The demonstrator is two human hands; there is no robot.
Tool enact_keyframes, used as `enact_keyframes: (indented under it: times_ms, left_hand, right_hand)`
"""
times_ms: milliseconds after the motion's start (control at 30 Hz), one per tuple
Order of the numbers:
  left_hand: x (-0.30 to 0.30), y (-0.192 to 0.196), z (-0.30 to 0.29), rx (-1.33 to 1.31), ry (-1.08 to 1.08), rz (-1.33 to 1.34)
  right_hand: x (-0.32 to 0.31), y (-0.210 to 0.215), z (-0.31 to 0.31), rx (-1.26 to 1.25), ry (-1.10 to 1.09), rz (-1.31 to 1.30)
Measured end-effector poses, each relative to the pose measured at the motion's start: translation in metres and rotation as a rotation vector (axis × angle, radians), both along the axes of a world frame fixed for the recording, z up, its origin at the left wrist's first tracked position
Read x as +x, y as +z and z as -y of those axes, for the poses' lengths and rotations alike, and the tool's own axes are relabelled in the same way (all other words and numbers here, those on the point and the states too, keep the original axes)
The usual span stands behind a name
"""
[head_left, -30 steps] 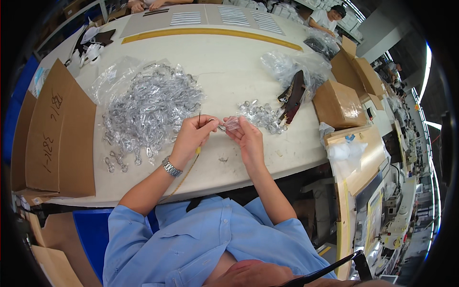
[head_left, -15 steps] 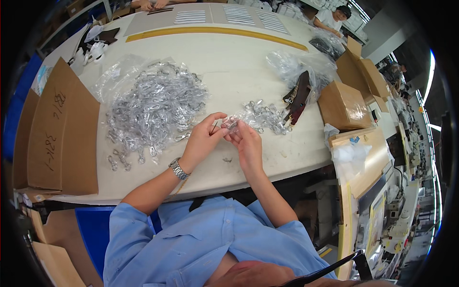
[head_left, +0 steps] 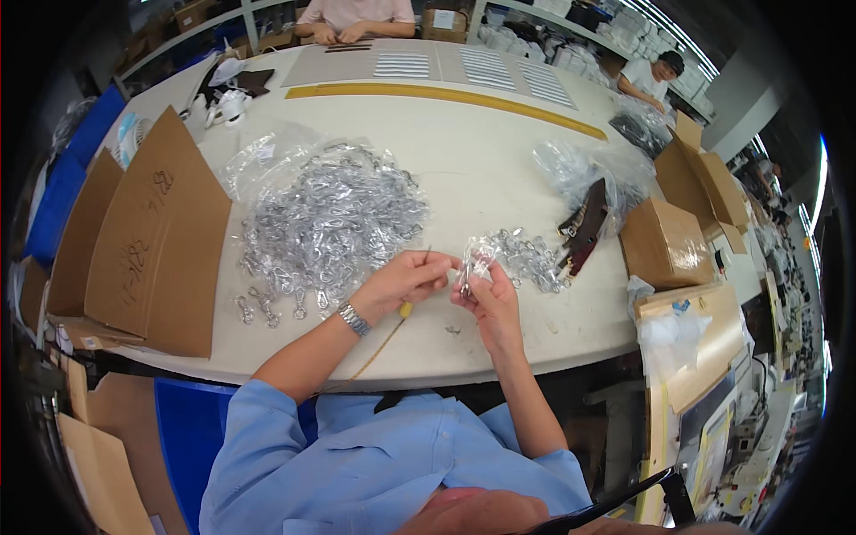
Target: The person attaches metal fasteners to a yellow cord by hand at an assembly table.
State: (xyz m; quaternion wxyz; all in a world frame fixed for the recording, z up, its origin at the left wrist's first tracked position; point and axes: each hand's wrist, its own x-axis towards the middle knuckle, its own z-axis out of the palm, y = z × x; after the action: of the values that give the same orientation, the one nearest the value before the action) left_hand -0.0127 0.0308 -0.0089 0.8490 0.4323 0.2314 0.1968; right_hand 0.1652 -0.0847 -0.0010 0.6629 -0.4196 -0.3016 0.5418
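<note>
My left hand (head_left: 412, 280) is closed around a thin pointed tool (head_left: 406, 310). Its yellow end shows below the fingers, and a cord runs from it toward my lap. Beside it, my right hand (head_left: 496, 312) pinches a metal snap hook (head_left: 465, 283) in clear plastic. The left fingertips are close to the plastic; whether they touch it I cannot tell. To the left lies a big heap of plastic-wrapped snap hooks (head_left: 334, 223). A smaller pile of snap hooks (head_left: 532, 260) sits just beyond my right hand.
An open cardboard box (head_left: 156, 241) stands at the left. Dark straps (head_left: 587, 227) and clear plastic bags (head_left: 580, 169) lie on the right, near another cardboard box (head_left: 669, 241). A long yellow ruler (head_left: 446, 101) crosses the far side. Two people sit beyond the table.
My hands have drawn slightly apart. The wrapped snap hook is now in my right fingers, and the tool's yellow end has come into sight below my left hand. The whole view has shifted.
</note>
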Motion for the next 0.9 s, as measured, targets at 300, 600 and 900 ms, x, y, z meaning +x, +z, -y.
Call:
enact_keyframes:
  times_ms: [300,600,900]
  left_hand:
    - [0.007,-0.002,0.015,0.463,0.01,-0.141]
    - [0.013,0.008,0.034,0.574,0.145,-0.058]
    - [0.003,0.032,0.032,0.71,-0.031,-0.048]
  right_hand:
    - [0.016,0.002,0.011,-0.152,0.395,0.189]
    - [0.041,0.01,0.008,-0.203,0.593,0.28]
    - [0.037,-0.03,0.023,-0.282,0.712,-0.652]
